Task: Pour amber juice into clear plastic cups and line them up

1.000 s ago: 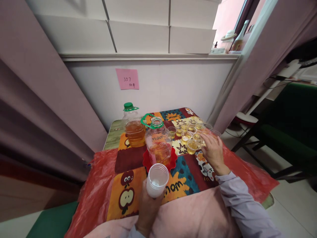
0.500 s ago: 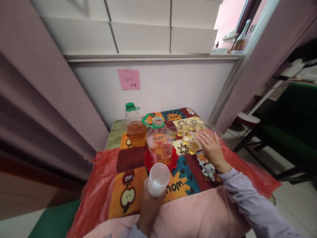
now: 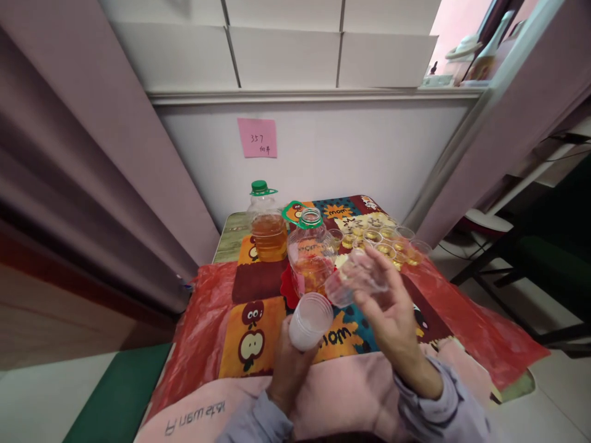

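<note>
The left hand [image 3: 290, 363] is wrapping around a stack of translucent cups [image 3: 310, 323], its fingers closing on the sides while the open mouth is tilting up toward the viewer. The right hand [image 3: 390, 311] is holding clear plastic [image 3: 346, 280] that is looking like a cup or cups, pinching it between the thumb and the other fingers; it is lying over on its side in the air and blurring, so how many pieces it is holding cannot be told. That clear plastic is hovering just beside the stack, over the patterned mat [image 3: 256, 282] that is covering much of the counter [image 3: 226, 243]. Behind the stack, an uncapped bottle [image 3: 311, 249] is standing upright, holding amber liquid low in its body, with a red scalloped dish [image 3: 289, 288] showing around its base. Left of it and farther back, a second bottle [image 3: 268, 234] is standing with its green cap [image 3: 259, 184] on, also holding amber liquid. A cluster of small clear cups [image 3: 372, 237], several containing yellow liquid, is standing at the far right, beyond the right hand. Red plastic sheeting [image 3: 189, 326] is spreading out along both sides of the mat, and a pink note [image 3: 257, 138] is sticking to the wall behind.
</note>
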